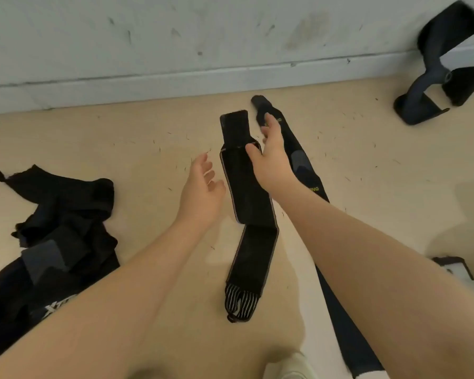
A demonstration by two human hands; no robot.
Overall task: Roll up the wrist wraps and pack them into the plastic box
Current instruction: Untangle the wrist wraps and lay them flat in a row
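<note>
From my remote seat I see a long black elastic wrist wrap point(251, 203) laid out lengthwise on the pale beige floor point(137, 138), running from near to far in the middle of the scene. Its near end carries white stripes and a small thumb loop, and its far end is a darker, fuzzy fastening patch. My right hand point(271, 157) reaches over the far part of this wrap with the fingers loosely extended and the thumb touching the wrap's right edge; it grips nothing that I can see. My left hand point(203, 190) hangs just left of the wrap, palm turned inward, fingers relaxed and slightly curled, holding nothing.

Just right of the first wrap lies a second long black wrist wrap with yellow lettering and a grey patch point(301, 165), partly hidden under my right forearm and stretching towards the near right edge. At the left sits a crumpled heap of black wraps with grey patches and white lettering point(60, 236) (how many are in it I cannot tell). At the far right, by the scuffed white wall point(175, 36), another dark wrap with fuzzy black ends point(443, 72) lies bent against the skirting. A translucent object point(465, 242) shows at the right edge, too faint to identify.
</note>
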